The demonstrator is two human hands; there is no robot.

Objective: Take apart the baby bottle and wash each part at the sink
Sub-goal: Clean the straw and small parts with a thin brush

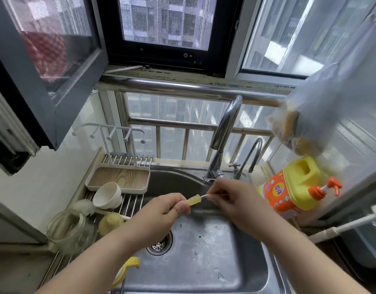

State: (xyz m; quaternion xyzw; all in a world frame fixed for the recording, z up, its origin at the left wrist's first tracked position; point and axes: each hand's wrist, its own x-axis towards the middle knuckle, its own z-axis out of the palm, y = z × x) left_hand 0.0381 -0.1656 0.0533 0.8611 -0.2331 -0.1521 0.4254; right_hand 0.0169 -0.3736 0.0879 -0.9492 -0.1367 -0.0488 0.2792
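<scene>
A small translucent yellow straw piece [194, 200] of the baby bottle is held over the far part of the steel sink [204, 255], just near the base of the tall faucet [224, 132]. The left hand [161, 213] grips its left end with curled fingers, and the right hand [231, 200] pinches a thin white brush [204, 196] whose stem enters the piece's right end. On the wire rack [130, 203] left of the sink lie the clear glass bottle [68, 230] on its side, a yellow nipple part [110, 222] just right of it, and a white cup [107, 195] tipped against a wood-lined tray [119, 177]. A yellow ring piece [130, 267] sits at the sink's near left edge. Right of the sink stands an orange and yellow detergent jug [288, 187], and a white long-handled brush [352, 223] lies farther right.
</scene>
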